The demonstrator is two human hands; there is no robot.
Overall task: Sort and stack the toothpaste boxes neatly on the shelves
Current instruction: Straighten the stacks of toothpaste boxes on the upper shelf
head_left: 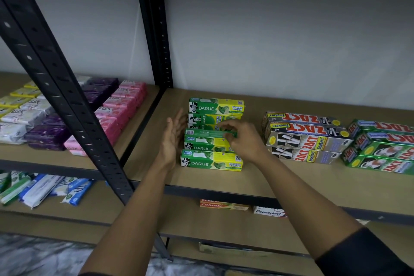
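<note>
Green and yellow Darlie toothpaste boxes (211, 161) lie stacked in two piles on the brown shelf board (291, 186), a back pile (216, 107) and a front pile. My right hand (243, 139) pinches the right end of the top box (207, 134) of the front pile, which lies tilted on its narrow side. My left hand (172, 139) is held flat and open against the left ends of the boxes.
Grey Zact Smokers boxes (304, 136) and green Zact boxes (380, 148) are stacked to the right. A black shelf upright (67, 96) crosses on the left, with Lux soap packs (116, 107) behind it. Colgate (221, 205) and Pepsodent boxes (268, 212) lie on the shelf below.
</note>
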